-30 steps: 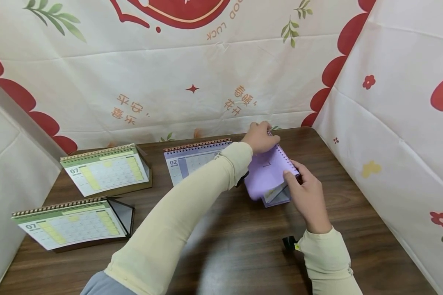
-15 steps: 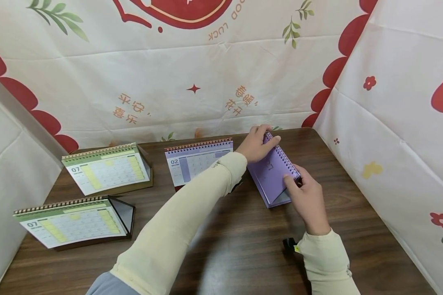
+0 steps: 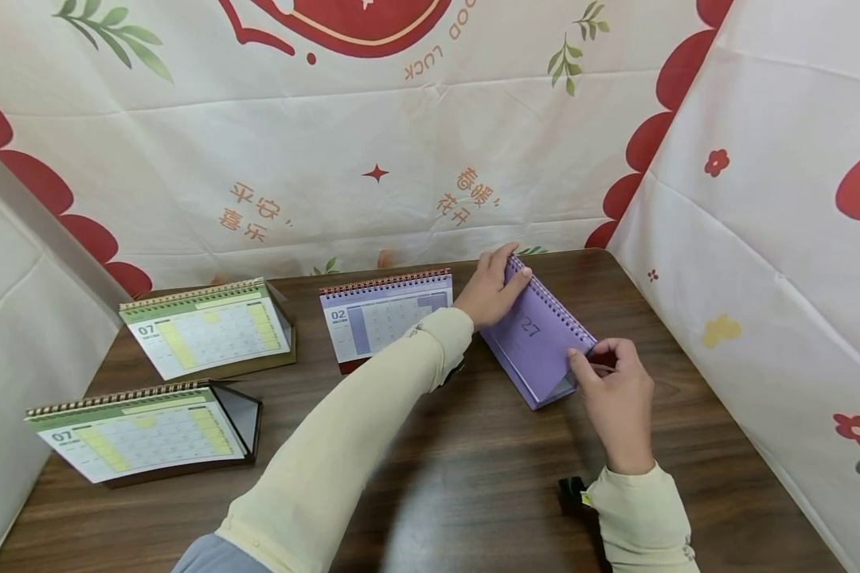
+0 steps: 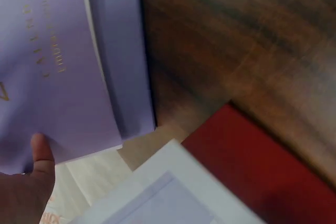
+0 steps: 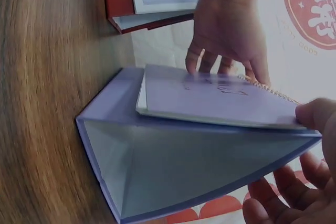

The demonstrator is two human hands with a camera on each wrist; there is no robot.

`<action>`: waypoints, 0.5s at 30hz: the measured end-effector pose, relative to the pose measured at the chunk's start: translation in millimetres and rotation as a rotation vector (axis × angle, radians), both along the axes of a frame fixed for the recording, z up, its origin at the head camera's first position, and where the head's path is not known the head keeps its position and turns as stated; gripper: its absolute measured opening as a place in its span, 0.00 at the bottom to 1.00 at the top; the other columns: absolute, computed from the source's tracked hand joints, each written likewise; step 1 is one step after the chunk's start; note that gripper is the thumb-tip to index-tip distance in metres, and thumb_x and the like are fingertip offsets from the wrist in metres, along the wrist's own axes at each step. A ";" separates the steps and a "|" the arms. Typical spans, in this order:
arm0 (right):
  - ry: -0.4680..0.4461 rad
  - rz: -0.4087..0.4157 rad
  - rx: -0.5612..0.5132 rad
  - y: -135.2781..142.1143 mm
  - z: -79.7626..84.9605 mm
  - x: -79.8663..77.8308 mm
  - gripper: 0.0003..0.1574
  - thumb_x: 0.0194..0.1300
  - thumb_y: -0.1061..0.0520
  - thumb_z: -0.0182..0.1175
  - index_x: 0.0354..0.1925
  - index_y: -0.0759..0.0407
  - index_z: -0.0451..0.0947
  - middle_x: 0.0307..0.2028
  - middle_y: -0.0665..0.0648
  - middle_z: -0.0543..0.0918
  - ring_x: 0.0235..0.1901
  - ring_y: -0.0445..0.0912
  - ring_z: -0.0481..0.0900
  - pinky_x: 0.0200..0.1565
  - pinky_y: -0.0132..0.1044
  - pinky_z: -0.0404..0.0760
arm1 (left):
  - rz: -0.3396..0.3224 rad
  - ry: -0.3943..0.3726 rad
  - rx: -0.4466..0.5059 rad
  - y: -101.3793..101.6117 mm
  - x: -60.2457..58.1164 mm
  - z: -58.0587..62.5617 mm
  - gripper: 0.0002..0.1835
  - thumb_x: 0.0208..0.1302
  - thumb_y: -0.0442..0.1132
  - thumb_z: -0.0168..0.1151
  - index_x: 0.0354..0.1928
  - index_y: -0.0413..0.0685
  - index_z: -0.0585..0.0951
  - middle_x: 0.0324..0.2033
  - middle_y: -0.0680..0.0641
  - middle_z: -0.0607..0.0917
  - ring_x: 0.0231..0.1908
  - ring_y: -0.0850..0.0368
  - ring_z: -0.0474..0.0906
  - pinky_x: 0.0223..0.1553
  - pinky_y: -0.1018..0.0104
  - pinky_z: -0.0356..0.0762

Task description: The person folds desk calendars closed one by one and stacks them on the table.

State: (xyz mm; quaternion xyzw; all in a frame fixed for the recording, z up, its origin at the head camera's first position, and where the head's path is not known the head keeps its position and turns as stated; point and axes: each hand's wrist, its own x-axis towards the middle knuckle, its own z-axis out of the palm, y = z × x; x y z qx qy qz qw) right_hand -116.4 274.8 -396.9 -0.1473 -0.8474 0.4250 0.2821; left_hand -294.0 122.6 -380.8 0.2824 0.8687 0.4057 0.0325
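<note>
A purple spiral-bound desk calendar (image 3: 541, 338) stands tent-like on the table, its cover lying down the front slope. My left hand (image 3: 489, 288) grips its far top end, with the thumb on the cover and the fingers over the back of the binding. At the near top corner, my right hand (image 3: 619, 402) pinches the calendar between thumb and fingers. The right wrist view shows the open triangular end of its stand (image 5: 173, 161). Beside my left forearm, partly hidden by it, stands another calendar (image 3: 380, 314) showing 02, with a red base (image 4: 257, 161).
Two green-topped calendars showing 07 stand at the left, one farther back (image 3: 208, 330) and one nearer (image 3: 139, 438). They rest on a dark wood table (image 3: 459, 485). Printed white cloth (image 3: 373, 119) rises behind and along the sides.
The raised purple cover has come down flat onto the calendar's front. Since then the calendar's near end has shifted slightly right and toward me, and my right hand has moved with it.
</note>
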 end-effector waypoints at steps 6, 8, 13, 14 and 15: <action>0.026 -0.082 -0.011 6.5 -0.1 -1.9 0.19 0.64 0.53 0.68 0.41 0.67 0.75 0.39 0.62 0.83 0.34 0.31 0.76 0.36 0.18 0.72 | 0.019 0.010 0.026 -3.3 6.1 -9.7 0.35 0.78 0.56 0.40 0.79 0.60 0.43 0.67 0.39 0.59 0.63 0.48 0.67 0.66 0.59 0.63; 0.019 -0.104 0.005 10.8 -0.8 -3.8 0.17 0.66 0.54 0.66 0.40 0.68 0.76 0.39 0.62 0.83 0.35 0.34 0.76 0.36 0.19 0.71 | 0.028 0.005 0.028 -4.7 9.1 -11.6 0.37 0.78 0.53 0.44 0.79 0.58 0.40 0.68 0.38 0.59 0.64 0.48 0.67 0.66 0.59 0.63; -0.017 -0.114 0.038 22.2 -3.1 -10.7 0.18 0.70 0.52 0.62 0.45 0.68 0.80 0.42 0.65 0.84 0.38 0.42 0.75 0.36 0.23 0.69 | 0.088 -0.033 0.068 -9.1 17.7 -15.7 0.41 0.75 0.47 0.54 0.78 0.51 0.41 0.73 0.40 0.57 0.69 0.51 0.62 0.69 0.64 0.57; -0.021 -0.111 0.041 24.4 -3.5 -12.6 0.19 0.70 0.52 0.61 0.47 0.68 0.80 0.43 0.65 0.84 0.37 0.43 0.75 0.35 0.23 0.69 | 0.108 -0.045 0.084 -9.3 19.6 -16.5 0.40 0.75 0.47 0.55 0.78 0.50 0.44 0.73 0.41 0.59 0.69 0.52 0.62 0.69 0.64 0.57; -0.025 -0.108 0.042 26.1 -3.7 -14.4 0.20 0.71 0.52 0.59 0.49 0.68 0.81 0.43 0.65 0.84 0.38 0.43 0.75 0.35 0.23 0.69 | 0.131 -0.058 0.103 -9.2 21.2 -17.3 0.39 0.74 0.46 0.56 0.77 0.49 0.48 0.71 0.42 0.63 0.68 0.52 0.64 0.68 0.64 0.59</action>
